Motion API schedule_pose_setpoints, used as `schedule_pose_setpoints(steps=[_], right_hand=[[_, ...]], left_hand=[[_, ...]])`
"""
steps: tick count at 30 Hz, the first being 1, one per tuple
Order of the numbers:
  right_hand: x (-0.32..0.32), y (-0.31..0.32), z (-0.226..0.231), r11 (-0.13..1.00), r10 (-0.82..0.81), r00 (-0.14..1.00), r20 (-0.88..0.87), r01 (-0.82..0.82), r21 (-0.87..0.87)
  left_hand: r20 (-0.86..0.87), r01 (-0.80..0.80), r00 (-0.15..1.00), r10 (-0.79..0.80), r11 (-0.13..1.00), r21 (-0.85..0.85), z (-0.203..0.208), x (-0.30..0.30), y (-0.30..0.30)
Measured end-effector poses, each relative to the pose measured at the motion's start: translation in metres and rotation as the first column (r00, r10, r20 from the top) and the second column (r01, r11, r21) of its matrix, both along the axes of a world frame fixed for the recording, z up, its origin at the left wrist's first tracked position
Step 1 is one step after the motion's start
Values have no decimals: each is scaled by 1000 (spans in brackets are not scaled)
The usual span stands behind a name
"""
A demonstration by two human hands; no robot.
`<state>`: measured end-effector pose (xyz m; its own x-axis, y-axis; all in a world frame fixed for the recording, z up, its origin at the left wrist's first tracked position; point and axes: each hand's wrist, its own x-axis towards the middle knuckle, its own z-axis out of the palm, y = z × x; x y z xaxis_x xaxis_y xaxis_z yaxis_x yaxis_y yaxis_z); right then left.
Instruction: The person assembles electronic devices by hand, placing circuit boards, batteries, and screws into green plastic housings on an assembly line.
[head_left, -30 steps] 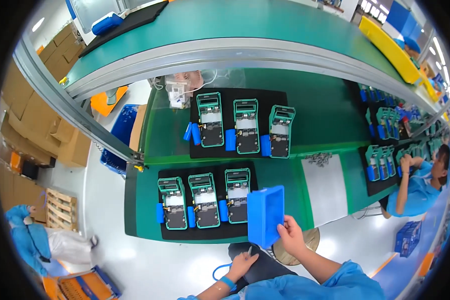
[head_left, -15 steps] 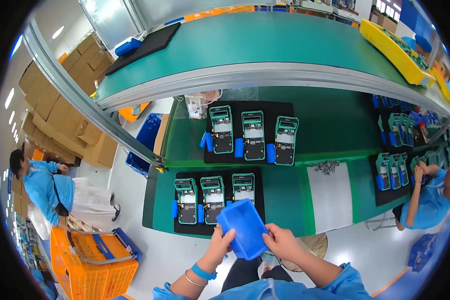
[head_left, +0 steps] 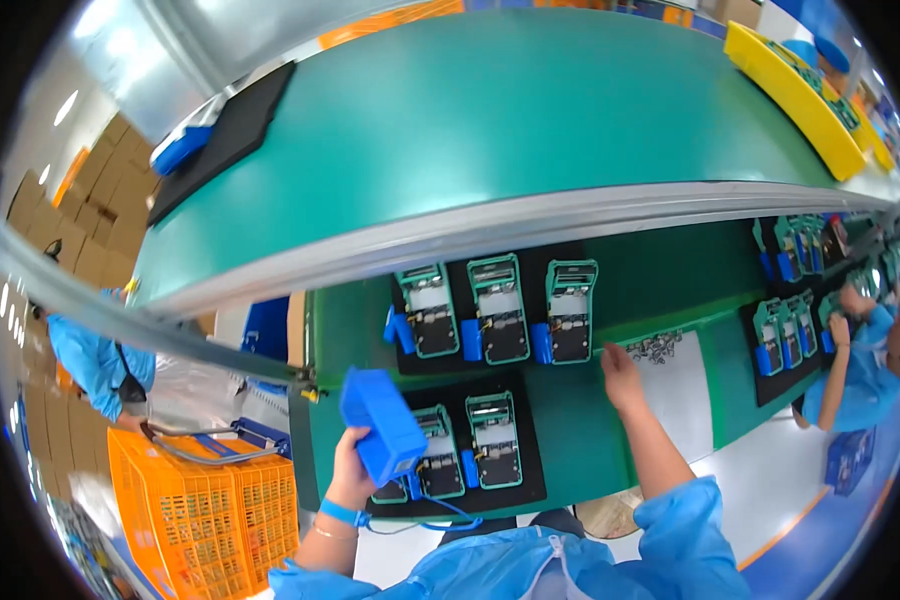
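My left hand (head_left: pixel 348 472) is closed on the rim of a small blue plastic bin (head_left: pixel 388 432), tilted over the near black mat (head_left: pixel 526 470). The bin partly covers the green-framed electronic units below it; one unit (head_left: pixel 494 440) beside it shows fully, with a blue cylinder at its side. My right hand (head_left: pixel 624 380) reaches over the bench at the left end of a pile of small metal parts (head_left: pixel 656 347) on a white sheet (head_left: pixel 678 400). Its fingers are foreshortened, so their grip does not show. A blue band with a cord (head_left: pixel 448 520) circles my left wrist.
Several similar units (head_left: pixel 498 310) stand on the far mat, under a metal shelf rail (head_left: pixel 490 215). A yellow tray (head_left: pixel 795 98) sits on the upper shelf. At right a co-worker's arm (head_left: pixel 832 385) is near more units. An orange crate (head_left: pixel 205 510) stands left.
My right hand has let go of the blue bin and moved right and away toward the metal parts. My left hand has carried the bin left and tilted it. The view has shifted.
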<state>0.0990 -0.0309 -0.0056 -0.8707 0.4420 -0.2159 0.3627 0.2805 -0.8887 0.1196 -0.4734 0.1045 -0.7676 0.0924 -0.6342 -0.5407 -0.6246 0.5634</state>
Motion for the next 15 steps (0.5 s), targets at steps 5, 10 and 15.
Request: schedule_pose_setpoints(steps=[5, 10, 15], right_hand=[[-31, -35, 17, 989, 14, 993, 115, 4, -147], [-41, -44, 35, 997, -10, 968, 250, 29, -72], [-50, -39, 29, 999, 9, 989, 146, -1, -54]], left_hand=[[-27, -45, 999, 46, 998, 34, -18, -70, -26], [4, -144, 989, 145, 984, -110, -62, -119, -10], [1, -77, 997, 77, 994, -79, -76, -134, -8]])
